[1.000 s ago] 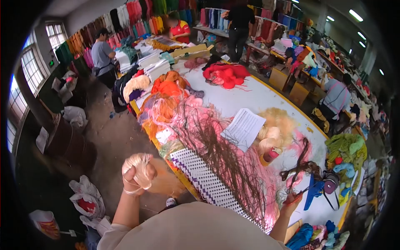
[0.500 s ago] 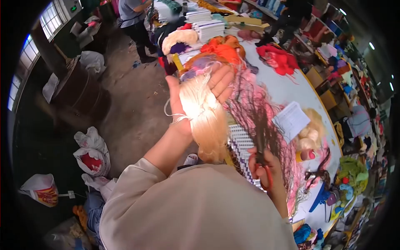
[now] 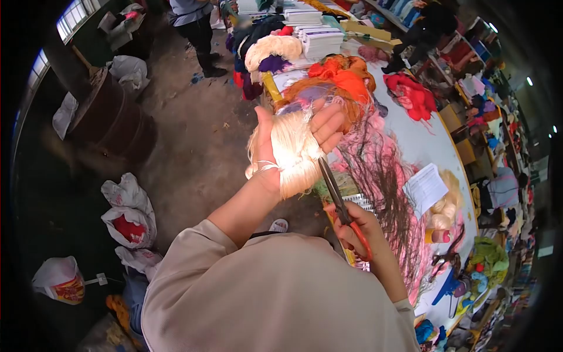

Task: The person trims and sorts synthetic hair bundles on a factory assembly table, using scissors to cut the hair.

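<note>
A pale cream skein of thread (image 3: 293, 149) lies across the palm of my left hand (image 3: 267, 182), gathered by a tie near its middle. The thumb and fingers of that hand are spread, palm up, with the skein bearing on it. Loose strands trail at the wrist. My right hand (image 3: 358, 226) is closed round the orange handles of a pair of scissors (image 3: 335, 190). Its dark blades point up toward the skein, their tips right at its right edge.
On the table (image 3: 431, 141) lie pink and dark thread (image 3: 381, 170), orange yarn (image 3: 340, 76), red yarn (image 3: 410, 97) and a paper sheet (image 3: 425, 188). White paper stacks (image 3: 319, 41) stand farther off. A person (image 3: 196, 29) stands at the far left, near a rusty drum (image 3: 108, 126).
My right hand has brought the scissors up and left to the skein. The skein's long hanging end now looks shorter and bunched over the left palm. The view has shifted a little.
</note>
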`<action>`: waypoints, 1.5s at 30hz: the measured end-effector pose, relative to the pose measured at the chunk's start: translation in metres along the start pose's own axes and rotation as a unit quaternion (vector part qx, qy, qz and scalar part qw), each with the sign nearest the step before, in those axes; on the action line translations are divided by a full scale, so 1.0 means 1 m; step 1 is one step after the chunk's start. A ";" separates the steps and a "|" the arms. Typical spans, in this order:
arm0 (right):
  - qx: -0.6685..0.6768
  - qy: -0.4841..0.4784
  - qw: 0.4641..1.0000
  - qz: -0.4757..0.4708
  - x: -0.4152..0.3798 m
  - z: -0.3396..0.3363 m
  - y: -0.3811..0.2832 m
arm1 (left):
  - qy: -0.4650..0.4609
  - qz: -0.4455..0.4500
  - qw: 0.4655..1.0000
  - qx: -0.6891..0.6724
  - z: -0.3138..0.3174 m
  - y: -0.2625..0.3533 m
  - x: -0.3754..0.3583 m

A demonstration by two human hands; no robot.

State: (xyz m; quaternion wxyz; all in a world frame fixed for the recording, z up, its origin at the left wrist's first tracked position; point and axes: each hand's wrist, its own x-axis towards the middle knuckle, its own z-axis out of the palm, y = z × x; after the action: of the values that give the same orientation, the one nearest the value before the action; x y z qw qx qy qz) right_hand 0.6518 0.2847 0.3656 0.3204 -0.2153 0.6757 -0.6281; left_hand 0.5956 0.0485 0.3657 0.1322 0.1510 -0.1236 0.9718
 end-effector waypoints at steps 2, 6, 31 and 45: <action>-0.003 -0.001 1.000 -0.001 0.008 0.000 0.000 | 0.004 0.007 1.000 0.014 -0.002 0.004 0.001; -0.022 -0.004 1.000 0.000 0.023 -0.002 -0.003 | 0.029 -0.008 0.999 0.035 -0.002 0.008 0.004; -0.364 0.105 0.915 -0.142 0.119 0.009 -0.040 | 0.130 0.044 0.969 0.203 -0.042 0.031 0.030; -0.213 0.027 0.956 -0.200 0.161 0.009 -0.024 | 0.131 0.120 0.933 0.312 -0.041 0.077 0.028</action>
State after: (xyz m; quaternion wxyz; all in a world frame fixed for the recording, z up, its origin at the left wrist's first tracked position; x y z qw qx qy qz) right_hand 0.5427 0.1638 0.3630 0.1168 -0.3921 0.7453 -0.5265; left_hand 0.5366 -0.0060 0.3211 -0.0241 0.0405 0.1874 0.9812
